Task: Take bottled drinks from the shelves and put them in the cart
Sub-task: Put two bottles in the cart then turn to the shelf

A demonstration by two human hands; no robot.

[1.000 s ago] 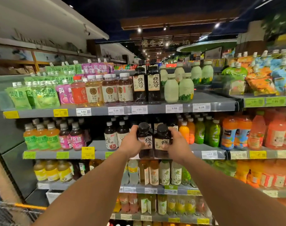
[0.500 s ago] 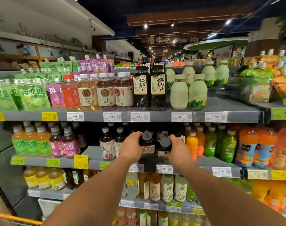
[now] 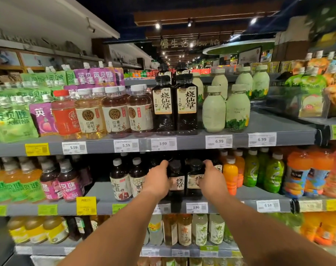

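Two dark bottles with black caps and cream labels stand side by side on the second shelf (image 3: 245, 194). My left hand (image 3: 157, 179) is wrapped round the left dark bottle (image 3: 176, 181). My right hand (image 3: 211, 179) grips the right dark bottle (image 3: 193, 179). The bases of both bottles sit at the shelf's front edge, above a 3.99 price tag (image 3: 197, 207). Taller bottles of the same dark drink (image 3: 175, 108) stand on the shelf above. No cart is in view.
Brown tea bottles (image 3: 120, 179) stand just left of my hands and an orange juice bottle (image 3: 230, 173) just right. The upper shelf (image 3: 268, 127) holds pale green bottles (image 3: 214, 110), tea bottles and pouches. Lower shelves hold more bottles.
Both hands have moved forward with the two dark bottles, from in front of the shelf edge to onto the second shelf. The view has closed in, and the cart corner is out of sight.
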